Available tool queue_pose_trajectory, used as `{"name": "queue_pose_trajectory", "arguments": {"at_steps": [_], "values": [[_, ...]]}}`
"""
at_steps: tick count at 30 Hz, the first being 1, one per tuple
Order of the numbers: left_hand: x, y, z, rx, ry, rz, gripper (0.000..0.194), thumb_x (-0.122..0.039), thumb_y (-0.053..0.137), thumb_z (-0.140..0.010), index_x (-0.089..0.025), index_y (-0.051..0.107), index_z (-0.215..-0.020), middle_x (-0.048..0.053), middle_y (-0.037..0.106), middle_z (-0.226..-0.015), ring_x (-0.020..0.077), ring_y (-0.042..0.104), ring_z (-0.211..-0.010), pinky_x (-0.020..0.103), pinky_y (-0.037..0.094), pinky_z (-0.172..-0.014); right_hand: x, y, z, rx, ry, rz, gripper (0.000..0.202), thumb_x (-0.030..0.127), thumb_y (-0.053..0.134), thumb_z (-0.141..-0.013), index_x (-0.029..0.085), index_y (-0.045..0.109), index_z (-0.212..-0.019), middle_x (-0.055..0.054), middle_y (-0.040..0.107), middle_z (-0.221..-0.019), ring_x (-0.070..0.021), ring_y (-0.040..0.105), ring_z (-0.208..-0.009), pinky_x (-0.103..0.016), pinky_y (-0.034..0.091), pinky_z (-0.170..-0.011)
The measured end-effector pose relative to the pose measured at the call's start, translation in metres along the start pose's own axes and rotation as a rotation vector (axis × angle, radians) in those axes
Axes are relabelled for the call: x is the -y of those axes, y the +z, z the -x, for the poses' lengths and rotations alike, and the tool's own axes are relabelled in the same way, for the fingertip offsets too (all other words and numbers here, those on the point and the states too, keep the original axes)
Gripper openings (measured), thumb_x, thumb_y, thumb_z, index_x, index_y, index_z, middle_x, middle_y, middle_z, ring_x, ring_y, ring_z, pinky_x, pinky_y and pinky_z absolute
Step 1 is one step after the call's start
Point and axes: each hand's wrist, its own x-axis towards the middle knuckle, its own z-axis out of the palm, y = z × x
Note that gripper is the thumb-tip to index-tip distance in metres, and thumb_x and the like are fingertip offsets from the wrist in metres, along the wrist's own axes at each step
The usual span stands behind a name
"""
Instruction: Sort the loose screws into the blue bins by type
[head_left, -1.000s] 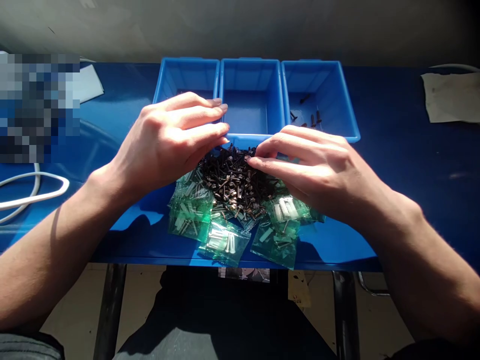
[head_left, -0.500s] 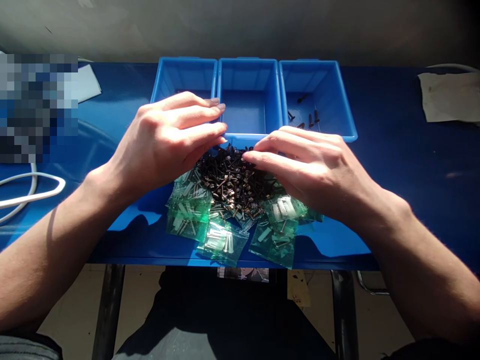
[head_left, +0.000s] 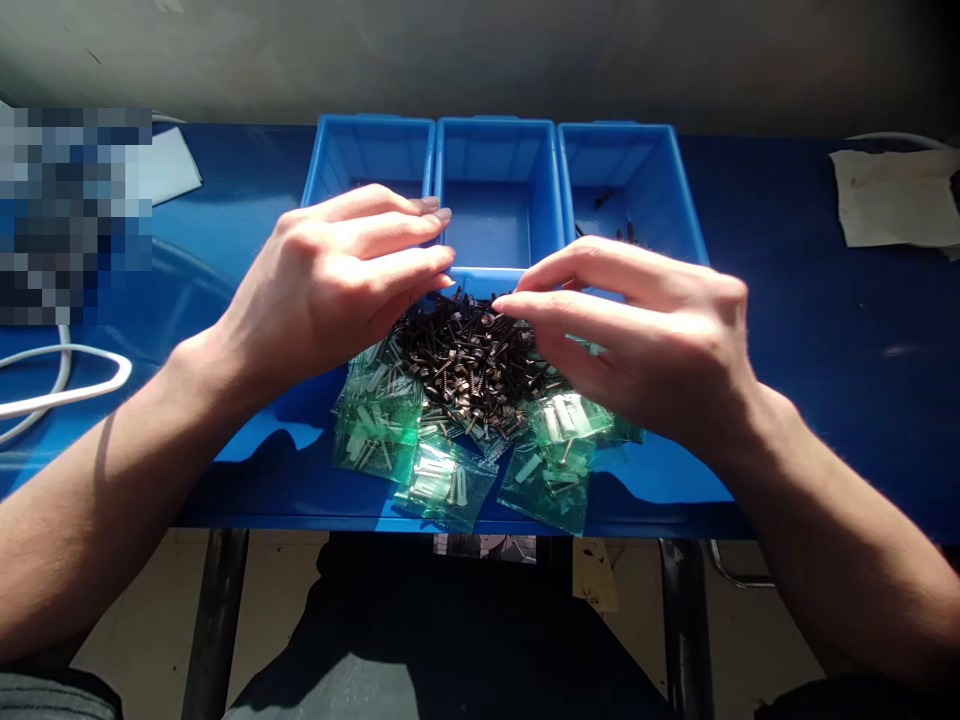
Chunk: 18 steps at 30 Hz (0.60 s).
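Observation:
A heap of dark screws point(head_left: 476, 375) lies on the blue table in front of the bins. My left hand point(head_left: 341, 265) is open, fingers stretched out over the front of the left bin point(head_left: 375, 125), their tips near the middle bin point(head_left: 495, 130). Its thumb is mostly hidden. At the right side of the heap, my right hand point(head_left: 645, 330) is open, with its fingertips at the top screws and a gap between thumb and fingers. Behind it, the right bin point(head_left: 619, 135) holds a few dark screws, partly covered by the hand.
Green-tinted plastic bags point(head_left: 446, 485) with screws and white plugs ring the heap's near side. A white cable point(head_left: 90, 355) loops at the left, beside a blurred-out area and white paper point(head_left: 176, 165). Beige paper point(head_left: 889, 200) lies far right. The table's front edge point(head_left: 300, 525) faces my lap.
My right hand has lifted and turned slightly, its knuckles shifting right and its fingers spreading. It covers more of the right bin. My left hand has stayed in place.

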Motion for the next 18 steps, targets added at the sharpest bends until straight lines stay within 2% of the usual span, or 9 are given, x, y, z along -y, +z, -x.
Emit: {"name": "queue_pose_trajectory", "arguments": {"at_steps": [5,9,12,14,16,18], "values": [[-0.001,0.001,-0.002,-0.033,0.04,-0.073,0.024,-0.034,0.059,-0.12,-0.027,0.078,-0.132,0.002,0.081,-0.142,0.0258,0.079,-0.134,0.044,0.075,-0.108,0.002,-0.006,-0.002,-0.026,0.146,-0.081,0.025,0.019,0.074,-0.108,0.04,0.085,-0.117,-0.002,0.083,-0.111,-0.0215,0.078,-0.091,-0.041,0.069,-0.073],[0.0,0.0,-0.002,-0.043,0.083,-0.083,0.022,-0.03,0.062,-0.119,-0.021,0.077,-0.132,0.006,0.081,-0.141,0.0274,0.08,-0.132,0.043,0.075,-0.107,0.0,-0.006,-0.005,-0.101,0.173,-0.156,0.016,0.026,0.076,-0.111,0.033,0.088,-0.119,-0.002,0.085,-0.1,-0.0202,0.078,-0.084,-0.04,0.066,-0.072],[-0.001,-0.001,-0.002,-0.034,0.07,-0.065,0.021,-0.03,0.062,-0.119,-0.022,0.077,-0.132,0.005,0.081,-0.142,0.0269,0.079,-0.133,0.043,0.075,-0.109,-0.004,-0.006,-0.007,-0.276,0.291,-0.144,0.01,0.028,0.081,-0.108,0.027,0.09,-0.11,-0.003,0.085,-0.092,-0.021,0.076,-0.078,-0.04,0.064,-0.071],[-0.002,-0.002,-0.002,-0.02,0.041,-0.055,0.021,-0.032,0.063,-0.119,-0.025,0.078,-0.132,0.003,0.081,-0.142,0.0254,0.079,-0.135,0.042,0.074,-0.112,-0.009,-0.008,-0.006,-0.339,0.383,-0.064,0.014,0.028,0.077,-0.11,0.027,0.091,-0.113,-0.006,0.086,-0.1,-0.0253,0.079,-0.087,-0.042,0.065,-0.073],[-0.002,-0.002,-0.002,-0.007,0.024,-0.056,0.021,-0.033,0.062,-0.119,-0.026,0.078,-0.131,0.001,0.081,-0.142,0.0241,0.078,-0.136,0.041,0.073,-0.114,-0.013,-0.011,-0.005,-0.288,0.457,0.038,0.024,0.029,0.069,-0.113,0.027,0.087,-0.13,-0.01,0.086,-0.123,-0.0316,0.081,-0.104,-0.045,0.067,-0.08],[-0.002,-0.001,-0.002,-0.009,0.042,-0.061,0.023,-0.031,0.06,-0.12,-0.024,0.078,-0.131,0.003,0.081,-0.141,0.0242,0.078,-0.136,0.041,0.073,-0.113,-0.016,-0.013,-0.003,-0.238,0.458,0.09,0.03,0.029,0.067,-0.114,0.028,0.083,-0.139,-0.011,0.081,-0.139,-0.0346,0.081,-0.112,-0.047,0.068,-0.083]]}}
